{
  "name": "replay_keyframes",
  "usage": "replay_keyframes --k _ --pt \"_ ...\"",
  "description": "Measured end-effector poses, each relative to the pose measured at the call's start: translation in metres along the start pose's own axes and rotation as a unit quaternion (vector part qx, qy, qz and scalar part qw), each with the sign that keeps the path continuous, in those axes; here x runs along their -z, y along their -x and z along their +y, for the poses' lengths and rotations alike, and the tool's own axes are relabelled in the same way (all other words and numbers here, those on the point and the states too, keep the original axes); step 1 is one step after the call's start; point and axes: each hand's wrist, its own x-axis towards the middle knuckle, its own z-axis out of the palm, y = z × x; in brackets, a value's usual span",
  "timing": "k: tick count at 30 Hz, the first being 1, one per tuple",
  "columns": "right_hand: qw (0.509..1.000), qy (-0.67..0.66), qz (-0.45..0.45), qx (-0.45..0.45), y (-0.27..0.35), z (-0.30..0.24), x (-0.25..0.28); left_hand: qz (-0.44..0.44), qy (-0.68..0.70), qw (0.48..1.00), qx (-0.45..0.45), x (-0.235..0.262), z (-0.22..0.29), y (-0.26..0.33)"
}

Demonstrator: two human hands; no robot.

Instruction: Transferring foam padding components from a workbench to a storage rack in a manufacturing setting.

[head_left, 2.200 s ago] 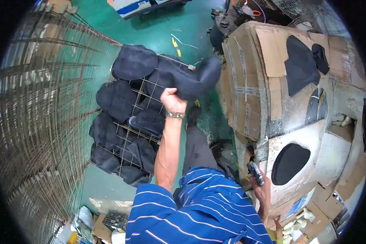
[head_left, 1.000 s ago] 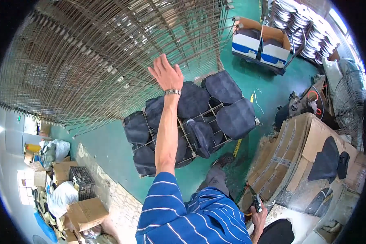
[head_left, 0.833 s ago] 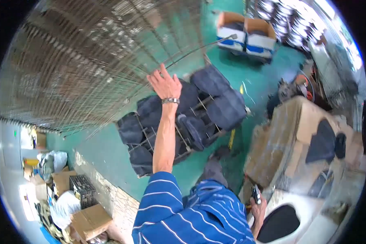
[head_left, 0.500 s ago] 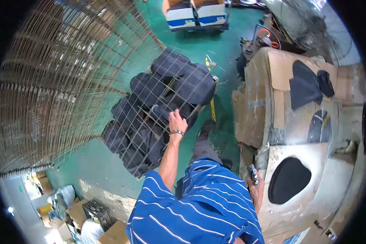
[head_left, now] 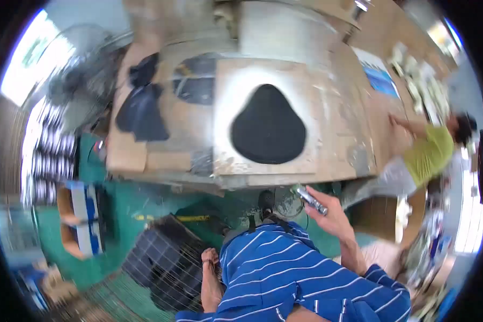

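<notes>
green floor (head_left: pixel 47 236) all over this workshop. far left, two white-and-blue boxes (head_left: pixel 80 206) sit on it. next along, some dark flaps (head_left: pixel 142 111) lie on a cardboard-covered table (head_left: pixel 338 137), and down below, dark pieces (head_left: pixel 158 249) show through the wires of a rack (head_left: pixel 112 295). left hand (head_left: pixel 210 256) is right beside those, fingers curled in, can't tell if it's got hold of anything. mid-table, a black pad (head_left: pixel 268 126) lies flat on a whitish board (head_left: pixel 225 158). right hand (head_left: pixel 333 214) is wrapped round a silver tool (head_left: pixel 313 201), just off the table's near edge. far right, a co-worker (head_left: pixel 426 153) in yellow-green has an arm over the table.
</notes>
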Motion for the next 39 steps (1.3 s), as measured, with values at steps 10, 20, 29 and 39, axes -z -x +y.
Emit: replay_keyframes --k 10,20,29,39 --pt "0.979 -0.053 0.190 -0.046 0.044 -0.027 0.104 0.030 -0.135 0.989 -0.043 -0.056 0.140 -0.001" --pt "0.982 -0.045 0.185 -0.015 0.032 -0.021 0.113 0.023 -0.168 0.978 -0.120 -0.109 0.161 0.006" --pt "0.998 0.017 0.024 -0.049 0.043 -0.018 0.117 0.047 -0.205 0.977 -0.026 -0.074 0.107 0.020" --pt "0.996 -0.006 0.087 -0.027 0.045 -0.012 0.115 -0.007 -0.110 0.994 -0.013 -0.052 0.113 -0.011"
